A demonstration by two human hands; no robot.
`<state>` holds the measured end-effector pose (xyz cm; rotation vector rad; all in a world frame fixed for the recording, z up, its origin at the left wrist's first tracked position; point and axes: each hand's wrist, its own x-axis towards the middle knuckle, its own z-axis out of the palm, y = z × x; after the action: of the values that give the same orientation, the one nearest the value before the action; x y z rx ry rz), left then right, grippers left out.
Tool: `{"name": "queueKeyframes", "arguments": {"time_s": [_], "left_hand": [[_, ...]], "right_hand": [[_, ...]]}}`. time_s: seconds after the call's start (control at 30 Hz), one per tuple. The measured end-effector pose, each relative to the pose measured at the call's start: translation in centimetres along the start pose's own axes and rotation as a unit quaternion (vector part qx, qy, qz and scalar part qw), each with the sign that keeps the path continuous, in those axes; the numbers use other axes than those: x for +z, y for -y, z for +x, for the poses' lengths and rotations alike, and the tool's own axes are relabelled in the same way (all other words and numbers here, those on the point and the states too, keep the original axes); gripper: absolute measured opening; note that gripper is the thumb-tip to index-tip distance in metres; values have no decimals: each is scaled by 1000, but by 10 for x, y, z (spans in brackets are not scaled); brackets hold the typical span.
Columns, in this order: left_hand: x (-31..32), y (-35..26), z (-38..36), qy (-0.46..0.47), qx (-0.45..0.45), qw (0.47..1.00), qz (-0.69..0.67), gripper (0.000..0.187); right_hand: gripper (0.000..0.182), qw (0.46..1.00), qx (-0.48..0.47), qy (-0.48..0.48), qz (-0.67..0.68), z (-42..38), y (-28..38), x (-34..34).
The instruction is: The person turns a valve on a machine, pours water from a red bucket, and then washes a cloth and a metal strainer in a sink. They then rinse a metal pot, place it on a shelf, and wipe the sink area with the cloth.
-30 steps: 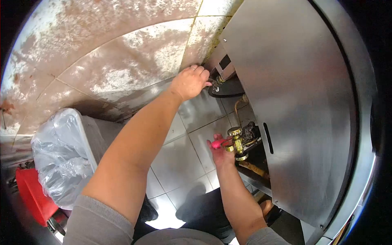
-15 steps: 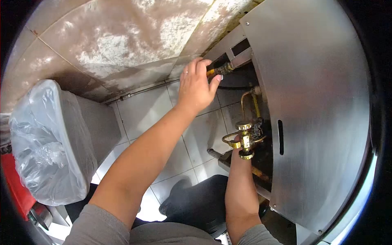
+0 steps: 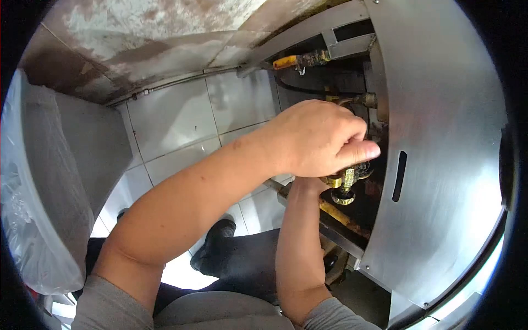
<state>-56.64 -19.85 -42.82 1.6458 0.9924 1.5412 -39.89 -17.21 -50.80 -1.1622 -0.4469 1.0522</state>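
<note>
My left hand [image 3: 327, 137] is over the top of the brass valve [image 3: 347, 179], fingers curled and thumb bent across. It covers the place of the valve's upper knob, which I cannot see. Below it the valve's lower round knob [image 3: 343, 196] shows. Under the valve, only the wrist edge of my right hand [image 3: 312, 185] is visible; its fingers are hidden behind the valve and my left hand. A pipe fitting with an orange-yellow handle [image 3: 286, 62] is farther up, apart from both hands.
A brushed steel panel [image 3: 445, 137] with a slot stands close on the right. A yellow pipe [image 3: 338, 213] runs below the valve. At left is a grey bin [image 3: 82, 148] with a plastic liner. A thin pipe [image 3: 170, 82] follows the stained wall above the white tiled floor [image 3: 170, 124].
My left hand has moved from beside the orange-yellow handle down and right onto the brass valve, closing over its upper knob. The view has shifted right, and the bin sits farther left.
</note>
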Motion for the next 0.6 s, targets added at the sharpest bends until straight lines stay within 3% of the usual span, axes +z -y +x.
{"name": "queueKeyframes", "arguments": {"time_s": [0.23,0.47,0.57,0.6], "left_hand": [[-4,-4,0,32,45,995,83,45],[-13,-20,6,97,-8,981,166,56],[-21,-32,11,170,-76,965,185,50],[-18,-30,10,150,-72,969,183,52]], "right_hand": [[32,997,-63,7,-32,17,9,-5],[32,995,-90,13,-50,18,11,-14],[31,994,-93,25,-56,16,14,-19],[31,994,-92,30,-57,16,14,-21]]}}
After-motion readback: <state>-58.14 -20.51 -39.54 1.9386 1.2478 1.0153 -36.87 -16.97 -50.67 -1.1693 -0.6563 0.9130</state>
